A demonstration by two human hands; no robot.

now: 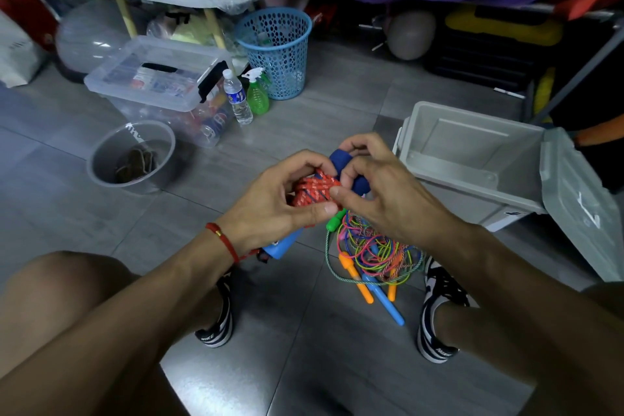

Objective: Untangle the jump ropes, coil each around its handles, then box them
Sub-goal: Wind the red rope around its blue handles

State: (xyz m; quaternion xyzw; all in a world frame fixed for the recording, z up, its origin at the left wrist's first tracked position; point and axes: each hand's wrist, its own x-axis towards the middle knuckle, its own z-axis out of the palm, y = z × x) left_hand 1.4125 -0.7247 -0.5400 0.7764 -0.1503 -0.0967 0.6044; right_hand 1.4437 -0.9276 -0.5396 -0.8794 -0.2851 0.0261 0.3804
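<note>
A red rope (315,194) with pale flecks is held above the floor between both hands, already wound in tight turns around its blue foam handles (351,172). The coil is clamped by the left hand (280,203), thumb pressed against its near side and fingers curled over the top, presumably so that the turns cannot slip loose. The upper handle ends are gripped by the right hand (381,192), whose fingers are curled round the foam while the thumb tip is set against the last turns (probably to tuck or tighten the rope's end; the end itself cannot be made out). Directly below, between the shoes, the remaining ropes (371,252) are left in a tangled heap with orange, blue and green handles sticking out. The grey box (472,159) stands open just to the right, lid swung aside, within easy reach for the finished coil.
</note>
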